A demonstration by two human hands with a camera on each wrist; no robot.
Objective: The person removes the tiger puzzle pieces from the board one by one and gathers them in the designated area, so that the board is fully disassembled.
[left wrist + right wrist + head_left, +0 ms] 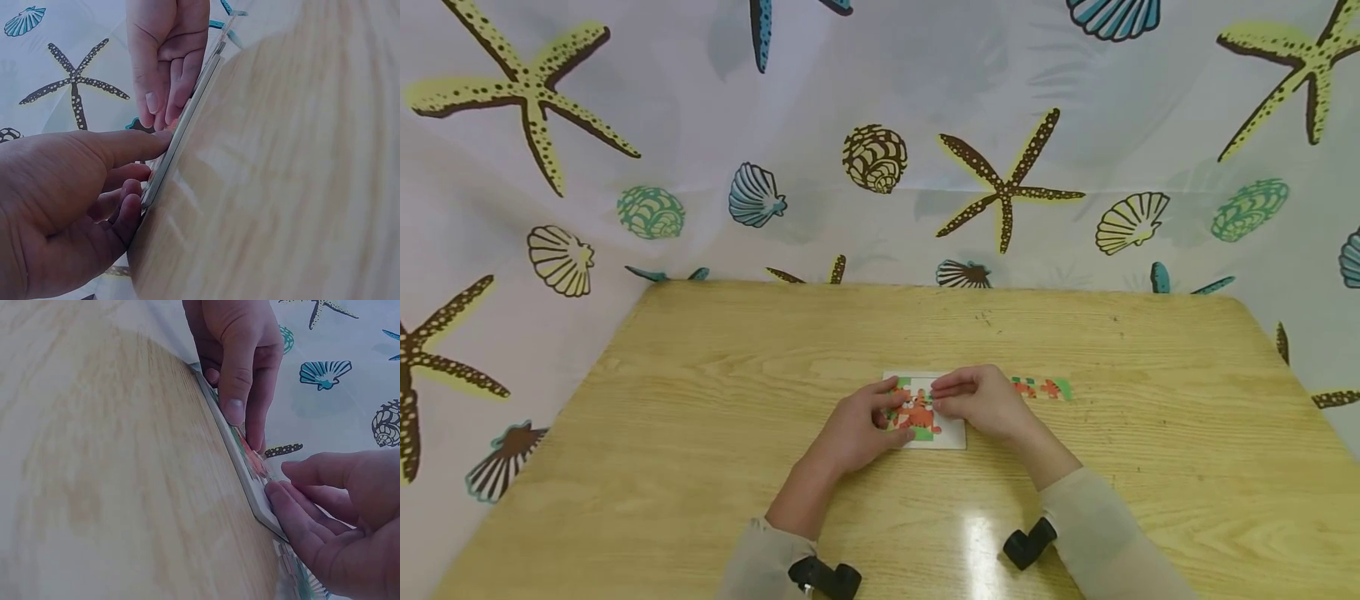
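Observation:
A small jigsaw puzzle [919, 416] with an orange cartoon animal on green lies on a white puzzle tray [953, 438], partly hidden by both hands. My left hand [853, 431] spans its left side, with the thumb at the near edge and the fingers reaching over the picture. From the right, my right hand [989, 403] reaches over the upper right part, fingertips right at the picture's edge. In the right wrist view, a gap shows between the thumb and forefinger of my right hand [350, 519], and no piece is visible there.
Several loose orange-and-green puzzle pieces [1051, 388] lie in a row just right of the tray, partly behind my right hand. The wooden table [700, 417] ends at a white cloth [820, 233] printed with shells and starfish.

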